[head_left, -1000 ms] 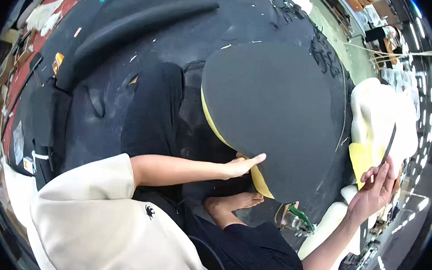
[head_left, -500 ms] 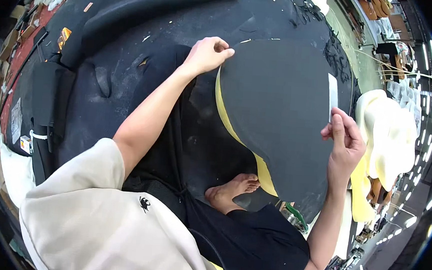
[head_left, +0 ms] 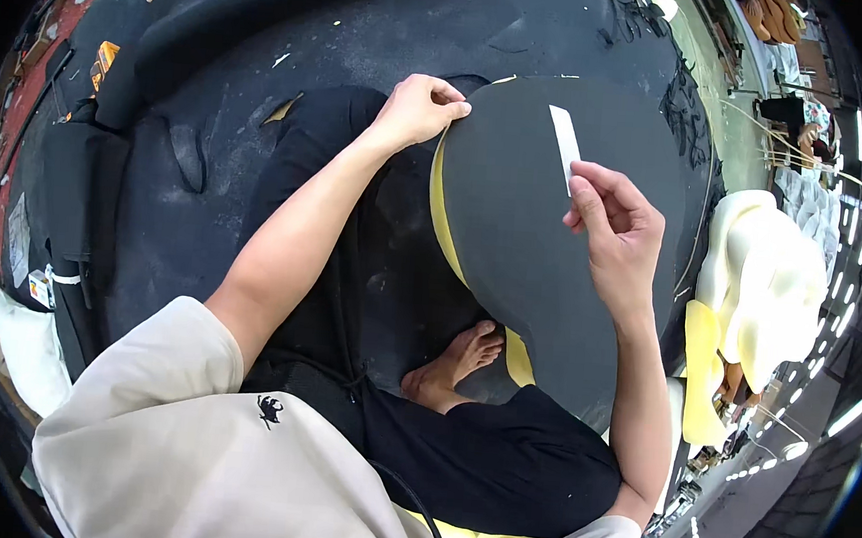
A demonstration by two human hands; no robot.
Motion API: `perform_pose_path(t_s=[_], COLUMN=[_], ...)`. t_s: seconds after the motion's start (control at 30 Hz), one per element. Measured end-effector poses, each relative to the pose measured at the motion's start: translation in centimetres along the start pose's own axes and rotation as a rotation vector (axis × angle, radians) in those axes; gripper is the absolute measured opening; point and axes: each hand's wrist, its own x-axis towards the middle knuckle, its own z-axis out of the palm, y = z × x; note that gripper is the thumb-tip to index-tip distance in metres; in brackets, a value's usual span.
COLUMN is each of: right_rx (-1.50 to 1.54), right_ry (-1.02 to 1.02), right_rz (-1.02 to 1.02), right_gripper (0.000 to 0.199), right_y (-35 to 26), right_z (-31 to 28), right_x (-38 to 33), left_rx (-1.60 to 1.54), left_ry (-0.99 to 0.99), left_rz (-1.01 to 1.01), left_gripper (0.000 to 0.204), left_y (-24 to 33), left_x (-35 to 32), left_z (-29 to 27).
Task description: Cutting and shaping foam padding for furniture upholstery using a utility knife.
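Note:
A large rounded black-covered pad (head_left: 542, 247) with a yellow foam edge (head_left: 441, 220) lies on the dark floor mat in front of me. My left hand (head_left: 417, 108) pinches the pad's upper left rim, fingers closed on the black covering. Over the pad, my right hand (head_left: 614, 227) pinches a small white strip (head_left: 564, 138) between thumb and fingers, holding it upright. My bare foot (head_left: 454, 366) rests under the pad's near edge.
Cream and yellow foam pieces (head_left: 760, 282) lie to the right of the pad. A long dark rolled piece (head_left: 229, 15) runs across the upper left. Scraps and small tools litter the left edge (head_left: 40, 282). Thin sticks (head_left: 808, 160) lie at the far right.
My left hand went from the pad's near edge up to its top left rim and gripped it. My right hand rose from the right side foam to over the pad, holding the white strip.

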Motion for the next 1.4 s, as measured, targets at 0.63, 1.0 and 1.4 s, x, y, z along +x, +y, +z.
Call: perform_pose_path(t_s=[0.63, 1.0, 1.4], right_rx=[-0.224, -0.499, -0.578], right_ry=[-0.221, -0.233, -0.257], right_rz=[0.142, 0.073, 0.079], right_gripper=[0.041, 0.034, 0.035], right_y=[4.8, 4.0, 3.5], right_z=[5.3, 6.0, 7.1], right_x=[11.2, 11.9, 13.1], left_rx=[-0.108, -0.087, -0.108], left_ry=[0.011, 0.027, 0.064], left_rz=[-0.083, -0.081, -0.067], left_gripper=[0.028, 0.028, 0.026], left_y=[0.3, 0.4, -0.3], left_x=[0.7, 0.5, 0.8], left_z=[-0.1, 0.1, 0.6])
